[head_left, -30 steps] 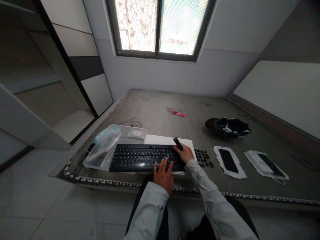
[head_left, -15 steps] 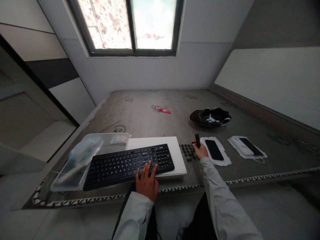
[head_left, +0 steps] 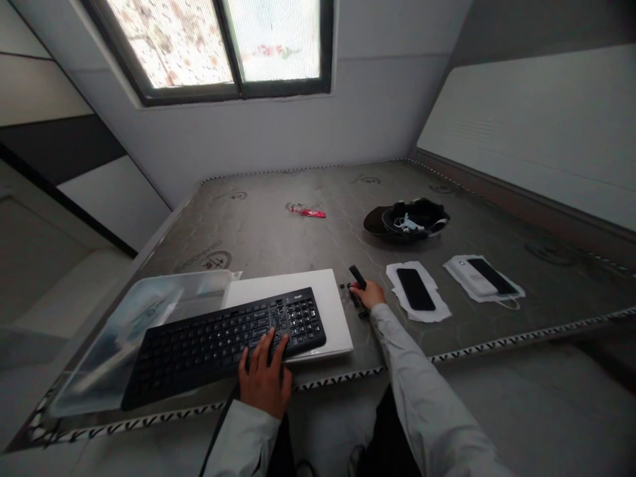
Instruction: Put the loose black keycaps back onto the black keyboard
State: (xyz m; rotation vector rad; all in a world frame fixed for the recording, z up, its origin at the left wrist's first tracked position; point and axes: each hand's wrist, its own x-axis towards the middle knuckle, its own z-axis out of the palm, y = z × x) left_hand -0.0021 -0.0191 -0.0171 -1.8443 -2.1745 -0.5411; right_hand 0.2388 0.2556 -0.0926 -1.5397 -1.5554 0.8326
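Note:
A black keyboard (head_left: 218,344) lies tilted on a white board (head_left: 308,291) near the front edge of a grey mattress. My left hand (head_left: 264,377) rests on the keyboard's front right part with its fingers spread over the keys. My right hand (head_left: 368,293) is closed round a small black tool (head_left: 357,276) that sticks up from it. This hand sits over a cluster of loose black keycaps (head_left: 350,293) just right of the board.
A clear plastic lid (head_left: 144,318) lies left of the keyboard. A black phone on white paper (head_left: 415,290), a second device on paper (head_left: 484,278), a dark helmet (head_left: 407,220) and a red wrapper (head_left: 309,211) lie on the mattress (head_left: 278,238).
My right hand left the keyboard's right end and carried the black tool over to the loose keycaps. The view swung left, and my left hand stayed on the keys.

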